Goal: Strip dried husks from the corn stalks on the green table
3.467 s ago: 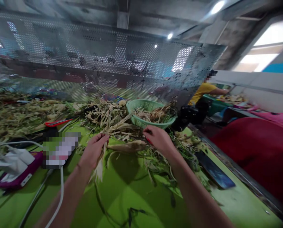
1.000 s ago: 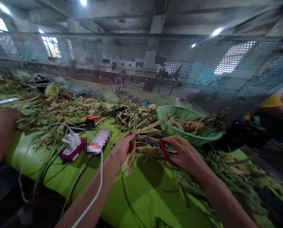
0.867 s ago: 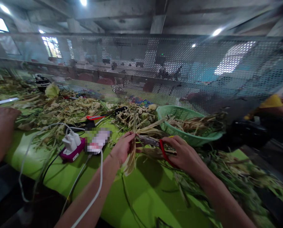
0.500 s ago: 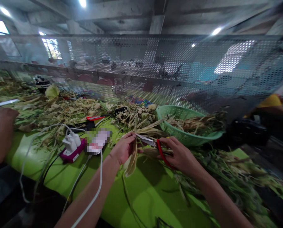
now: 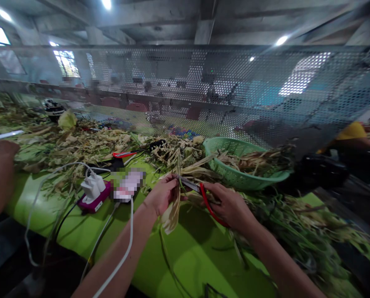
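Observation:
Between the fingers of my left hand [image 5: 162, 194] is a bundle of dry, husk-like leaves [image 5: 171, 215], hanging down over the green tabletop. My right hand [image 5: 230, 205] is closed around the red handles of a pair of scissors [image 5: 207, 203]. The blades point left and meet the stalk end of the leaves just beside my left fingertips; whether they are fully closed I cannot tell. Right behind my hands, pale dry strips lie against a light green plastic colander [image 5: 250, 178] that holds more dried leaves.
Dry plant scraps [image 5: 88, 142] cover the back of the table. Left of me are a purple power strip [image 5: 99, 200] with white plugs, a charging phone [image 5: 130, 184], loose cables and a red cutter [image 5: 124, 155]. Another person's hand [image 5: 0, 165] is far left. A perforated metal screen [image 5: 172, 91] stands behind.
The scissors and my right hand have shifted slightly left, bringing the blades further across the stalk by my left hand. My left hand stays almost in place.

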The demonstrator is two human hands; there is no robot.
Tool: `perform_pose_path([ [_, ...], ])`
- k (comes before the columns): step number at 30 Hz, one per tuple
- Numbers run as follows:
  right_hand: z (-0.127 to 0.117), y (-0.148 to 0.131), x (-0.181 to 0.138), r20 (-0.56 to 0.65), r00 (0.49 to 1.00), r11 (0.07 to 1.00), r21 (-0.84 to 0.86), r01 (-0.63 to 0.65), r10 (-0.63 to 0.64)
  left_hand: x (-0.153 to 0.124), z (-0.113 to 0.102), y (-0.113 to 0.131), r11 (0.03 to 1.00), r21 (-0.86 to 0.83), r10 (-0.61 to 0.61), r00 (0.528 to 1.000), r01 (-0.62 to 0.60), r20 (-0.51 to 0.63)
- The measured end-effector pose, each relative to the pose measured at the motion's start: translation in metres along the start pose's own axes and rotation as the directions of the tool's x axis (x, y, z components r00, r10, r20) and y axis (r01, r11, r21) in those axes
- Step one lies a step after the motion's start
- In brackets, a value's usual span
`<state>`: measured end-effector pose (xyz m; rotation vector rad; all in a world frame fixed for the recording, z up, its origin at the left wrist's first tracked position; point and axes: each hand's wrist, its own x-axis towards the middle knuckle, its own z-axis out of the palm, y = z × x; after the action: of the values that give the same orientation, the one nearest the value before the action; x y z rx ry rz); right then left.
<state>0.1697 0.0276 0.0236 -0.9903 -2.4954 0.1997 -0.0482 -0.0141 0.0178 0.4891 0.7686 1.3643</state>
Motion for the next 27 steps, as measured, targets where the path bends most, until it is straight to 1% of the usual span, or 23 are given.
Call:
perform_pose_path([
  [5,-0.001,0.001,-0.001,-0.018,1.000,1.000,-0.005,0.007,-0.007,0.001,-0.002,-0.001,0.999,0.036,0.034,0.999,-0.035,0.009],
  [7,0.001,0.001,-0.001,-0.031,0.999,0.999,0.033,-0.004,0.005,0.001,-0.003,-0.001,0.999,0.042,0.033,0.999,-0.033,-0.001],
  [10,0.003,0.003,-0.001,-0.037,0.997,0.991,0.119,-0.066,0.071,0.001,-0.004,0.000,0.998,0.054,0.035,0.999,-0.034,-0.013],
  [13,0.001,0.009,-0.001,-0.090,0.989,0.977,0.187,-0.100,0.118,0.001,-0.005,0.001,0.997,0.054,0.057,0.998,-0.056,-0.014],
  [15,-0.005,0.016,-0.001,-0.136,0.984,0.979,0.180,-0.093,0.118,0.001,-0.006,0.003,0.996,0.049,0.070,0.997,-0.069,-0.024],
  [17,-0.013,0.024,-0.002,-0.157,0.982,0.990,0.103,-0.091,0.107,0.000,-0.007,0.005,0.995,0.047,0.093,0.995,-0.091,-0.042],
  [19,-0.023,0.034,-0.005,-0.163,0.982,0.994,-0.037,-0.103,0.095,0.000,-0.008,0.007,0.992,0.045,0.123,0.990,-0.120,-0.067],
  [21,-0.033,0.044,-0.011,-0.152,0.983,0.973,-0.188,-0.131,0.103,0.000,-0.010,0.009,0.990,0.038,0.137,0.986,-0.134,-0.091],
  [24,-0.043,0.060,-0.020,-0.110,0.983,0.924,-0.341,-0.173,0.144,0.001,-0.012,0.011,0.991,0.038,0.132,0.988,-0.130,-0.085],
  [27,-0.046,0.072,-0.025,-0.041,0.979,0.890,-0.411,-0.200,0.201,0.001,-0.012,0.012,0.993,0.032,0.115,0.991,-0.113,-0.062],
])
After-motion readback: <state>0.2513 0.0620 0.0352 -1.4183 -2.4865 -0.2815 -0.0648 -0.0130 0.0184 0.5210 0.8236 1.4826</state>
